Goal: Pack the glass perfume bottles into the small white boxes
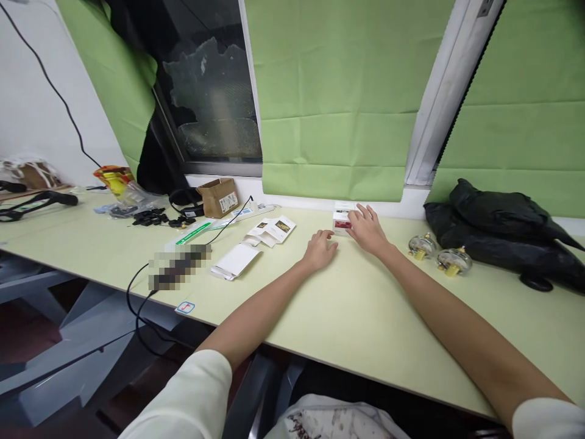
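A small white box [342,224] with a dark red patch stands near the back edge of the table, by the wall. My right hand [367,230] is at its right side, fingers stretched out and apart, with some fingertips touching or just over the box. My left hand [320,250] rests low over the table in front and to the left of the box. Its fingers are slightly bent, the thumb stands apart, and nothing shows in it. Flattened white cartons [236,261] and an opened printed carton [274,230] lie to the left of that hand.
Two clear round glass objects [454,261] with gold-coloured parts sit right of my right forearm, beside black plastic bags [507,235]. Leftward are a brown cardboard box [219,198], black small parts [150,217], a cable [132,292] and a pixelated item [180,267].
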